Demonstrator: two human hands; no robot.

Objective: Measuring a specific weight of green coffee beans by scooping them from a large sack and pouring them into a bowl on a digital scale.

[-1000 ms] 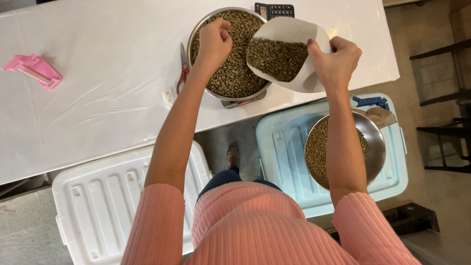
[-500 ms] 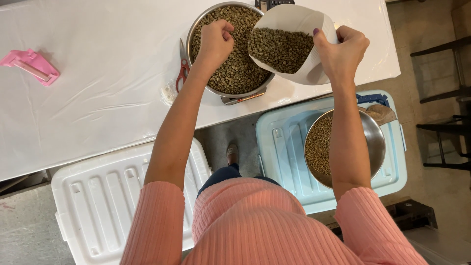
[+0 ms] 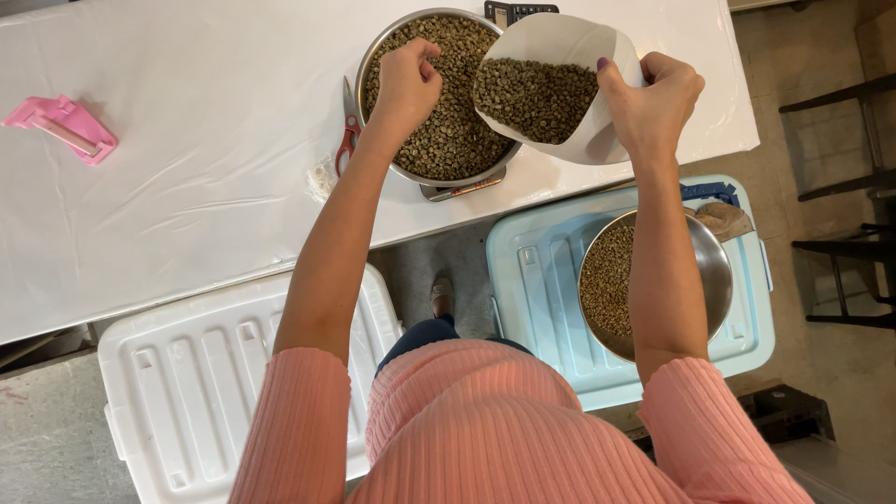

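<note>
White bag (image 3: pixel 569 93) of beans: gripped at its rim by the right hand (image 3: pixel 653 98), tilted over the table (image 3: pixel 187 187). Left hand (image 3: pixel 408 82): clenched, pinching beans above the metal bowl (image 3: pixel 443 103).

Worktop (image 3: pixel 187 187): covered in a white sheet, creased in places. Resting on it: a pink plastic tool (image 3: pixel 61 128) near the left edge; red-handled scissors (image 3: pixel 348 126) just beside a large metal bowl (image 3: pixel 373 65) of greenish beans, which sits on a scale (image 3: pixel 462 189). Floor (image 3: pixel 56 439): grey concrete. It carries a white lidded bin (image 3: pixel 196 383) and a pale blue lidded bin (image 3: pixel 532 280); a second metal bowl (image 3: pixel 714 271) of beans stands on the blue lid.
</note>
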